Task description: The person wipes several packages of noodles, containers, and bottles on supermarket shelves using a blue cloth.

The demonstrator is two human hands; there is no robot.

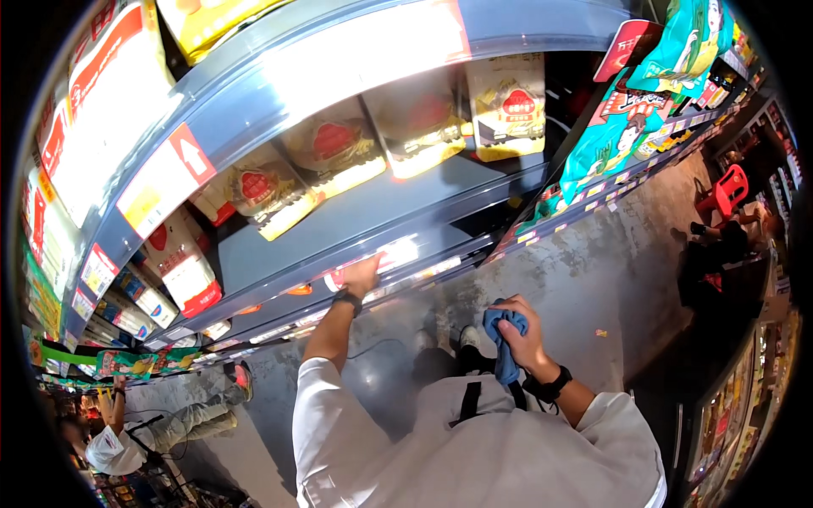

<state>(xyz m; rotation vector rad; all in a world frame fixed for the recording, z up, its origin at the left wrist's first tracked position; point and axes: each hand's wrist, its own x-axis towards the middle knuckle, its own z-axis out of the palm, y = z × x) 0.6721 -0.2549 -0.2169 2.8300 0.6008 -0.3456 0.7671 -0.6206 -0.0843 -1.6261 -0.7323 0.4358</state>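
My left hand (361,277) is at the front edge of a grey metal shelf (286,254), against the label strip (397,254). Most of its fingers are hidden, so whether they grip the edge is unclear. A crumpled blue cloth (503,336) is bunched in my right hand (524,333), held in front of my body and away from the shelf. Behind the shelf edge stand several yellow-and-white food packages with red emblems (330,143). A white-and-red package (184,263) stands farther left on this shelf.
Teal snack bags (603,143) hang at the shelf's right end. Large white-and-red bags (114,95) fill the upper left. A person (120,444) works at lower left; another (730,235) is near a red plastic stool (724,190). Concrete floor (571,273) runs between shelving.
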